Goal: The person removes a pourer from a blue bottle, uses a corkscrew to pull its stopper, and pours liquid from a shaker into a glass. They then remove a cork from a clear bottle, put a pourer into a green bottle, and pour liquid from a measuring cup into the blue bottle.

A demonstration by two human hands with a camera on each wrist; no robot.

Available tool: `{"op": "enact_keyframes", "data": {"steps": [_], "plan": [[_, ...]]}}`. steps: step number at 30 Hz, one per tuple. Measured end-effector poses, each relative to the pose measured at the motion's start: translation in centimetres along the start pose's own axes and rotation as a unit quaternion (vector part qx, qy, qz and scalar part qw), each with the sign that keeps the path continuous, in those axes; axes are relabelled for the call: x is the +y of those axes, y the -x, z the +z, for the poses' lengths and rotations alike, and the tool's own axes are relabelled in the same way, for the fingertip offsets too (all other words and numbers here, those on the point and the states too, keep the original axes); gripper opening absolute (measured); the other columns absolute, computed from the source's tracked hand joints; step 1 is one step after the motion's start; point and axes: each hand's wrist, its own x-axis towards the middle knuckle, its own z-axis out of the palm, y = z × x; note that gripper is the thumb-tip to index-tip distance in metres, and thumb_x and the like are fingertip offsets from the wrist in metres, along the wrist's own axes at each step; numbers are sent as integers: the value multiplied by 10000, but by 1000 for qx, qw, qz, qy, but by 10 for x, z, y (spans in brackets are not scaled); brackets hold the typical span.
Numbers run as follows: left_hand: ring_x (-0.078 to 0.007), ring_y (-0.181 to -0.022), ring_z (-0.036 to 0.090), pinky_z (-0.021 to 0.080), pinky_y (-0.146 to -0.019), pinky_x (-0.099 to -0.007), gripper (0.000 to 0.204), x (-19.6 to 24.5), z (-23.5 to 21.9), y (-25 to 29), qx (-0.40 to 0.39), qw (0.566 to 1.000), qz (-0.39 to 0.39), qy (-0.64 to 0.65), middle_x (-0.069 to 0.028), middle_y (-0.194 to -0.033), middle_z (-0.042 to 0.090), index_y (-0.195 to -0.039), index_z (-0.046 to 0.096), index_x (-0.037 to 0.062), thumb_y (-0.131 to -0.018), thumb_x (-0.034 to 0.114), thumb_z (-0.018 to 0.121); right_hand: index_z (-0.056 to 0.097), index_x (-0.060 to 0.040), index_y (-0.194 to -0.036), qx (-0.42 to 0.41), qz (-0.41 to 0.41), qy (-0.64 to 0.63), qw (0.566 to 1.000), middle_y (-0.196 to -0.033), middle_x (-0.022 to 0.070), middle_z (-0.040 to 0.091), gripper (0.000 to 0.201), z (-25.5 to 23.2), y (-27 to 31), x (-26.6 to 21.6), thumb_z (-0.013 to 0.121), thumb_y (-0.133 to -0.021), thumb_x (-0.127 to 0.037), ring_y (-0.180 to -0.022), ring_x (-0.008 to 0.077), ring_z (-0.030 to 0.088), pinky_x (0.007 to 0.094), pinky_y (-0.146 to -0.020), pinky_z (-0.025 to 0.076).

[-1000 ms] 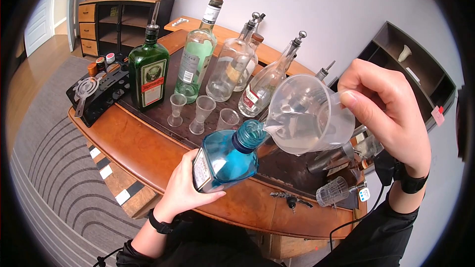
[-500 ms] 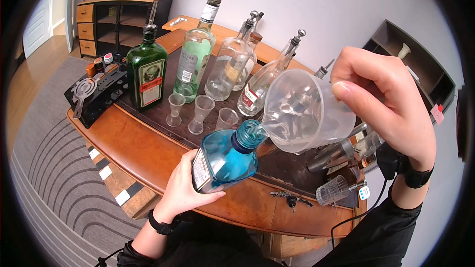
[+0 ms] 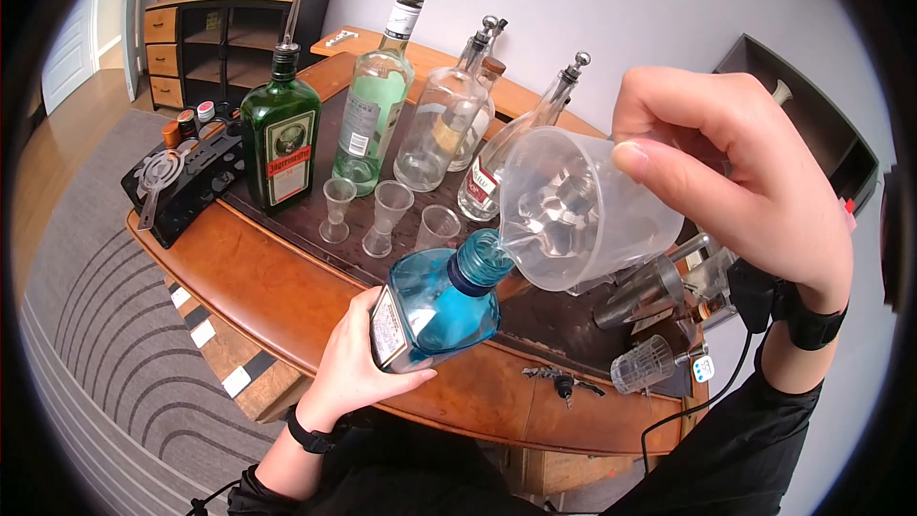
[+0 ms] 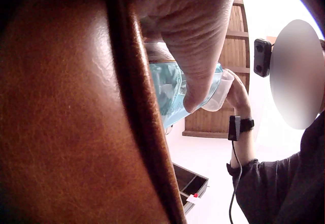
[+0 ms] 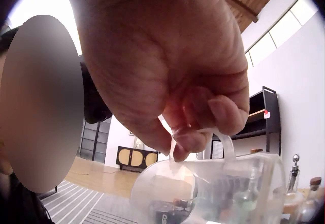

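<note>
My left hand (image 3: 349, 363) grips a square blue glass bottle (image 3: 444, 306) by its lower body, the bottle tilted with its open neck up to the right. My right hand (image 3: 745, 172) holds a clear plastic jug (image 3: 583, 215) by its handle, tipped over so that its spout meets the bottle's mouth. Clear liquid lies at the spout. In the right wrist view, fingers curl through the handle of the jug (image 5: 228, 188). The left wrist view shows the thumb (image 4: 195, 89) across the blue bottle (image 4: 167, 84).
Three small measuring cups (image 3: 389, 220) stand behind the blue bottle. Farther back are a green bottle (image 3: 282, 139) and several clear bottles (image 3: 439, 129). Right of them lie a metal shaker (image 3: 635, 291) and a ribbed glass (image 3: 642, 366). A black rack (image 3: 196, 177) sits at the table's left end.
My right hand has moved left and up a little, tipping the jug further. Less liquid shows in the jug. My left hand and the blue bottle have stayed almost in place.
</note>
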Motion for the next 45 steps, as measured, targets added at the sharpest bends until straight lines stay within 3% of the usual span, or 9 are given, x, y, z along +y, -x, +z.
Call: {"op": "enact_keyframes", "data": {"steps": [5,12,15,21,40,41,42,43,45], "plan": [[-368,-1106,589,464,-956,-422,982,1,0,-1,-1,1000,4,6,-214,-1182,565,-1329,360,5,-581,331,904,463,-17,-744,16,-98,93,991,-599,16,377,221,1,-9,-1,582,-903,-115,-526,94,341,261,-489,271],[-361,-1103,594,467,-952,-418,978,3,-1,0,2,1000,-1,-4,-212,-1180,571,-1328,365,8,-578,326,905,455,-12,-734,-23,-70,92,993,-602,57,386,198,4,-14,-15,594,-859,-78,-509,151,363,274,-487,286],[-359,-1112,591,464,-958,-416,973,2,0,-1,-1,1000,-1,6,-207,-1183,574,-1329,369,12,-579,326,903,457,-9,-735,92,-181,62,977,-605,59,399,190,17,-14,-17,595,-853,-67,-513,159,377,282,-489,292],[-347,-1139,584,454,-977,-418,960,5,0,-1,-5,1000,-22,-2,-202,-1203,575,-1336,373,21,-589,316,897,476,6,-758,-12,-119,99,988,-637,68,434,155,7,-11,-17,598,-845,-35,-541,163,394,276,-524,332],[-302,-1195,542,436,-999,-406,971,2,5,1,0,999,-8,36,-191,-1263,535,-1366,317,21,-612,249,886,499,-25,-887,207,67,-83,972,-798,-18,432,213,35,56,36,532,-969,-219,-742,71,405,222,-658,325],[-295,-1232,509,408,-1028,-406,988,1,6,3,-5,998,-26,54,-185,-1295,511,-1381,303,23,-621,272,883,485,-36,-876,175,78,-59,980,-797,-28,401,231,32,67,42,510,-980,-241,-747,66,390,218,-659,307],[-288,-1269,477,379,-1057,-405,1006,-1,6,3,-11,996,-45,72,-180,-1328,487,-1397,288,26,-629,296,880,455,-35,-850,278,60,-64,957,-779,-25,351,227,53,78,55,499,-981,-215,-717,65,358,219,-645,284],[-288,-1269,477,379,-1057,-405,1006,-3,7,3,-13,996,-44,70,-180,-1328,487,-1397,288,26,-629,296,880,456,-33,-837,186,79,-89,975,-776,-25,353,218,49,89,53,491,-982,-192,-715,64,351,218,-641,286],[-266,-1346,385,294,-1116,-405,1086,-7,8,3,8,962,-47,269,-160,-1412,408,-1439,241,32,-643,408,875,454,-33,-825,197,150,-87,965,-775,-26,357,210,66,118,61,491,-982,-167,-710,64,348,219,-631,286]]}}
